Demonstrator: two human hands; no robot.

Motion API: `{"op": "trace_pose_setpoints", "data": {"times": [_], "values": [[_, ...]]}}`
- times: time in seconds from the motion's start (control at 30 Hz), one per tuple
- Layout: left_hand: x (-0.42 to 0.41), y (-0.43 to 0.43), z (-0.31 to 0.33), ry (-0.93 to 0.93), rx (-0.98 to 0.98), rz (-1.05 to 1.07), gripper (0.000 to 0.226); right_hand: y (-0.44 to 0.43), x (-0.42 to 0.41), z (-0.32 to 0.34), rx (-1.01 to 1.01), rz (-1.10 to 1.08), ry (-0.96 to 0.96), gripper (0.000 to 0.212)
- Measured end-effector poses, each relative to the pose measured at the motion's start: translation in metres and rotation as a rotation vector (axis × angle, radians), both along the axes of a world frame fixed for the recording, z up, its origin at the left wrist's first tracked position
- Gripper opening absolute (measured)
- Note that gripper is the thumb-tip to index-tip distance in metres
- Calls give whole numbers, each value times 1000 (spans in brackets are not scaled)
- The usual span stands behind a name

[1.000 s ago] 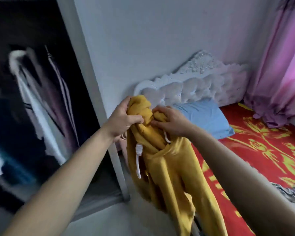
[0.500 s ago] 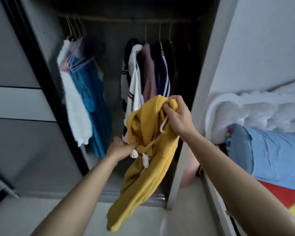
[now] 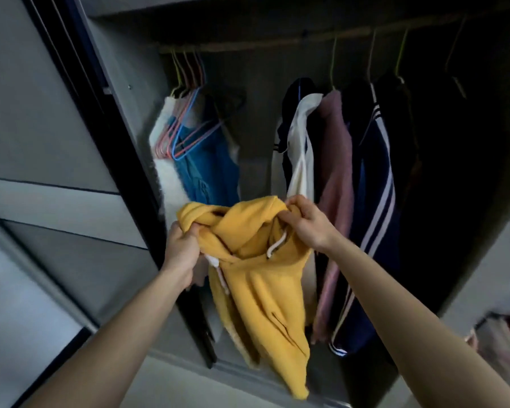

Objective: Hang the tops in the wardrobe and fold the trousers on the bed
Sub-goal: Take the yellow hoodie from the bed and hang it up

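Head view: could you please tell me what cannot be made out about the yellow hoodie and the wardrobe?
- Head view: any hanger inside the yellow hoodie is hidden by its bunched fabric.
- Head view: the fingertips of the left hand and the right hand are buried in the hoodie's folds.
- Head view: the right end of the wardrobe is too dark to tell what hangs there.

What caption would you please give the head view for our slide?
Left hand and right hand grip a yellow hoodie before a wardrobe of hanging clothes.

Yellow hoodie [image 3: 256,278] thick matt fleece cloth; hangers [image 3: 186,136] thin coated wire; wardrobe door [image 3: 42,113] smooth.
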State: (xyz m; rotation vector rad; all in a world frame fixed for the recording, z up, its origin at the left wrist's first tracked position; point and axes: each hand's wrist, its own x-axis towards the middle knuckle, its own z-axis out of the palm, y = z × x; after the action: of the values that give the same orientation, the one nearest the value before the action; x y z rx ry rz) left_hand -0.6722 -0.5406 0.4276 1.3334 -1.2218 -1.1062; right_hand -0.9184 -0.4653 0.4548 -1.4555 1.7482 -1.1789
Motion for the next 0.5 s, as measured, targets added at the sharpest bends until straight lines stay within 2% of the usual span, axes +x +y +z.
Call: {"op": "trace_pose_setpoints", "data": {"times": [0.1, 0.17, 0.37, 0.5], "values": [[5, -19, 12, -133, -166, 91, 15, -50, 5, -9, 154, 118, 105, 34], [11, -31, 20, -172, -219, 110, 19, -81, 14, -6, 166, 128, 191, 47], [42, -70, 30, -203, -134, 171, 18, -160, 61, 33, 3, 114, 58, 40], [68, -97, 28, -216, -123, 135, 14, -209, 94, 59, -190, 4, 15, 31]]}}
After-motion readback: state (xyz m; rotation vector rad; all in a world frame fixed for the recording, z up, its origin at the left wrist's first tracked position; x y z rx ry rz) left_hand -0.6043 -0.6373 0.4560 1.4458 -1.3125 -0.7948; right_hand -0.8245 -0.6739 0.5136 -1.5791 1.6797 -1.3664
